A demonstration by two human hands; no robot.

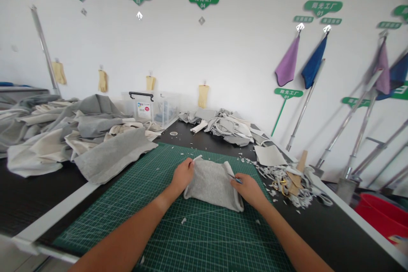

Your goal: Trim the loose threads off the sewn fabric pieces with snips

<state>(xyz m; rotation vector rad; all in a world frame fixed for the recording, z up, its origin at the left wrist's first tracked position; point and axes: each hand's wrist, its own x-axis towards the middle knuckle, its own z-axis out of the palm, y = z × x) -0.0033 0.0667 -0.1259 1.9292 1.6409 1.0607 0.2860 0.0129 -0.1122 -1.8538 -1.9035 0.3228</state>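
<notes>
A folded piece of grey terry cloth (212, 185) lies in the middle of the green cutting mat (197, 238), with a pale strip along its right side. My left hand (182, 175) grips the cloth's upper left edge. My right hand (249, 189) is at the cloth's right edge and holds small blue-handled scissors (235, 178), whose blades are partly hidden by the fabric and fingers. Small white scraps are scattered on the mat (183, 221) near both hands.
Heaped grey and cream cloth (86, 127) covers the table's left side. Behind it stands a clear plastic box (156, 108). Fabric pieces lie at the back, white scraps and gold-handled scissors (280, 186) lie right, and a red bucket (381, 214) stands on the floor beyond the table.
</notes>
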